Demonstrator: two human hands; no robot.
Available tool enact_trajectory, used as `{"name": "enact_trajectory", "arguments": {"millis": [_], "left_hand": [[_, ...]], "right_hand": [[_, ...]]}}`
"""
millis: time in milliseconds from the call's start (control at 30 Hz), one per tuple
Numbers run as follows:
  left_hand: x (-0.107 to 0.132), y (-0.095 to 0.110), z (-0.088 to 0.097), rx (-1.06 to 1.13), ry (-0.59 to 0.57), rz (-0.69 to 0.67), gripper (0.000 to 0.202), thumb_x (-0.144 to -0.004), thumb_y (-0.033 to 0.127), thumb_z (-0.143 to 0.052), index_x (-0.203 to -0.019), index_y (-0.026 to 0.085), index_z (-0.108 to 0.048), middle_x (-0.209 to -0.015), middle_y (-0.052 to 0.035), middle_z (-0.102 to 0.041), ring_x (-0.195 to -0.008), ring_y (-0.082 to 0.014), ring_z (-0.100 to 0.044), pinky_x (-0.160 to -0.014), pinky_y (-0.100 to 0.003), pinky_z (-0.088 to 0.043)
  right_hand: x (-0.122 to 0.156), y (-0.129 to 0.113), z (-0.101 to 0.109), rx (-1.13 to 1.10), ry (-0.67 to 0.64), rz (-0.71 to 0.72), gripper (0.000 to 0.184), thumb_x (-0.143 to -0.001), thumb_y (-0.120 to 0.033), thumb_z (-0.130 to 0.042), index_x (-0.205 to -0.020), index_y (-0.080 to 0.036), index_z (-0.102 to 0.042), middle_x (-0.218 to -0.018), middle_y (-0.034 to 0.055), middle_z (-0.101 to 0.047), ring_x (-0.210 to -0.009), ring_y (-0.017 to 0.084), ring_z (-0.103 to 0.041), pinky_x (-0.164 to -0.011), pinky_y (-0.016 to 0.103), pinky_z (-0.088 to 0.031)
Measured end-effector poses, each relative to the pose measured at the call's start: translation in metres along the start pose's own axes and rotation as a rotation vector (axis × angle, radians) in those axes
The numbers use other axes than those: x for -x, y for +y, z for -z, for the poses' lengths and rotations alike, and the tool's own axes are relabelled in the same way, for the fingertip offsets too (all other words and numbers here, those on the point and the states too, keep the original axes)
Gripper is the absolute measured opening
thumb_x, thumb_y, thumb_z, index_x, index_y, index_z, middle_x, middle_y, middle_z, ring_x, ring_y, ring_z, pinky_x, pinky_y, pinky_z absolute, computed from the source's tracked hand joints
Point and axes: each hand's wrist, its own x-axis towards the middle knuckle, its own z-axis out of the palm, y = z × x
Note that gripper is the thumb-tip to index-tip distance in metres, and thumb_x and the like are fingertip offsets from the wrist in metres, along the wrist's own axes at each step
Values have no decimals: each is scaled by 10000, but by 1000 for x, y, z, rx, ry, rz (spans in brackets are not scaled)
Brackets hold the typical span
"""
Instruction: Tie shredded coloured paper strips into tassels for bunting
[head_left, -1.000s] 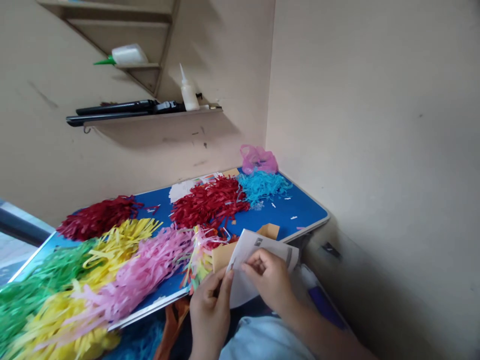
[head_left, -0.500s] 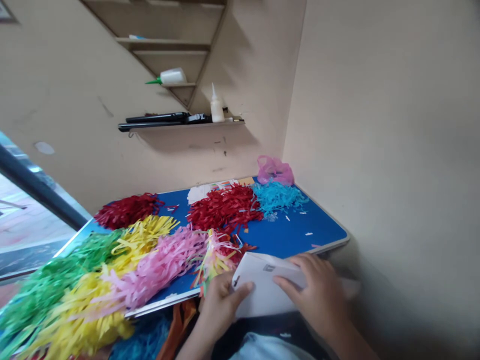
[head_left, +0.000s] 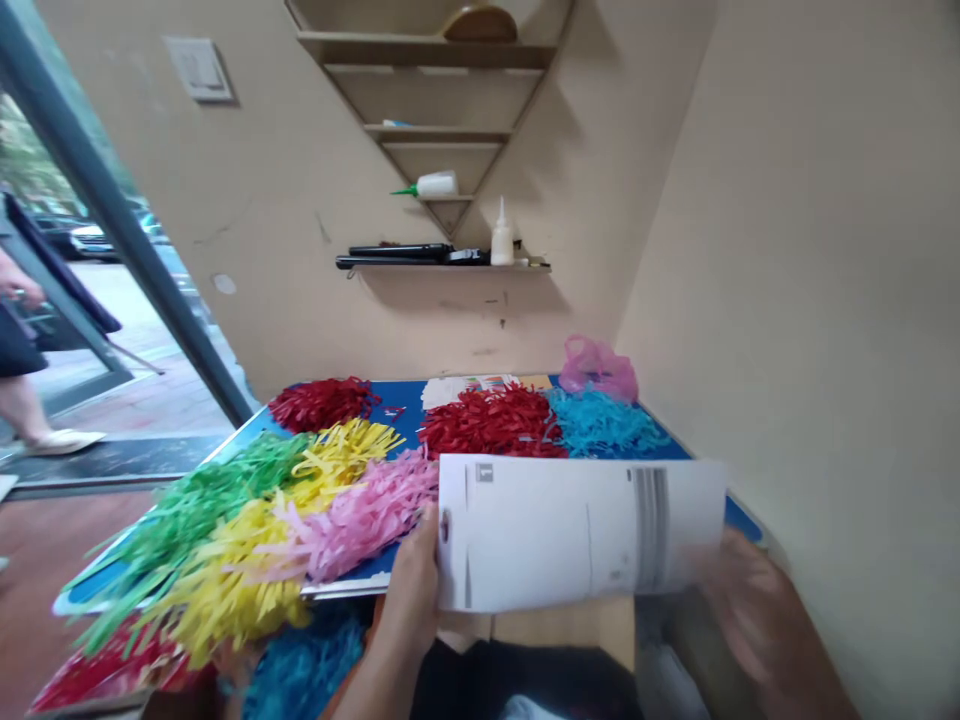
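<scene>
A flat white paper packet (head_left: 540, 540) is held level in front of me. It has a small hole at its left end, a grey printed square, and grey stripes near the right end. My left hand (head_left: 415, 575) is closed on the left end, with most fingers hidden behind it. At the lower right corner is my right hand (head_left: 757, 600), smeared by motion. Whether its fingers grip the packet cannot be made out. Just behind the packet, pink paper strips (head_left: 367, 515) and a red strip pile (head_left: 491, 420) lie on a blue table (head_left: 409, 425).
Green strips (head_left: 225, 510), yellow strips (head_left: 240, 580) and a second red pile (head_left: 322, 403) spread across the left. Light blue strips (head_left: 604, 422) and a pink plastic bag (head_left: 598, 370) sit back right. A wall shelf (head_left: 450, 268) holds a bottle (head_left: 502, 240). Outside, a person's leg (head_left: 22, 410) shows.
The packet has turned from tilted to level and shows more of its length. My right hand has moved to the right, and the view has swung left, bringing the doorway and a person into sight.
</scene>
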Motion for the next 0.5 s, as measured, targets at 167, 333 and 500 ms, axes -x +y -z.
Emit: {"name": "enact_trajectory", "arguments": {"millis": [167,333,500], "left_hand": [[-71,61,69,-465,472,-419,643,-775,678,-510,-955,106,-743,-777,-96,-749,-693,-233,-689,-579,-297,-526],[-99,99,96,-649,506,-545,442,-692,554,-673,-834,144,-759,-1184,-179,-679,-1168,-382,-583,-970,-479,-455],[-37,58,73,-1099,112,-933,591,-812,407,-605,-1374,258,-503,-1534,-96,-386,-1422,-328,-316,-1128,-541,-293]], "right_hand": [[-2,-15,-28,183,44,434,231,-725,-357,-760,-897,-232,-667,-809,44,-731,-726,224,-680,-737,400,-541],[8,-20,-102,555,-607,880,110,-851,-259,-633,-891,-336,-702,-930,-21,-764,-964,233,-682,-1027,508,-367],[35,-17,-178,616,-967,1404,237,-941,-116,-474,-894,-250,-664,-960,34,-748,-935,197,-656,-902,419,-451]]}}
